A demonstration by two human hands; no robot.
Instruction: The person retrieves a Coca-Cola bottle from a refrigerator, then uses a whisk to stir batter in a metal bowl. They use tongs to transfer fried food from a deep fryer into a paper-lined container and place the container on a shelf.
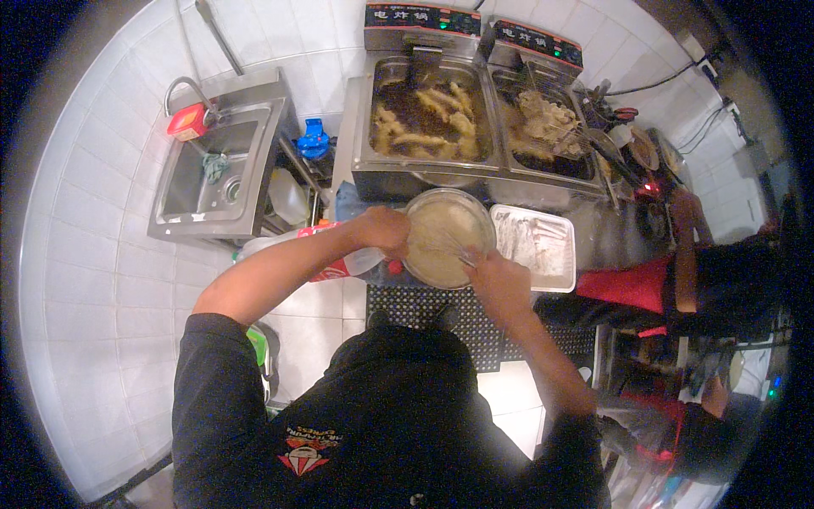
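Observation:
My left hand [386, 230] grips the left side of a round bowl [450, 193]. Pale, creamy batter [432, 219] fills much of it. In my right hand [502, 283] is a wire whisk [453, 245], its wires dipping into the batter from the lower right. Directly right of the bowl sits a white rectangular tray [570, 254] with white powder smeared over its inside. Clear plastic bottles with red labels [331, 270] lie to the left, partly hidden under my left forearm.
Beyond the bowl, a left electric fryer [416, 168] holds battered pieces in dark oil. The right fryer [553, 175] carries a wire basket of fried food [547, 118]. A steel sink [254, 146] stands left. At right is a person's arm [685, 248], near utensils and pans.

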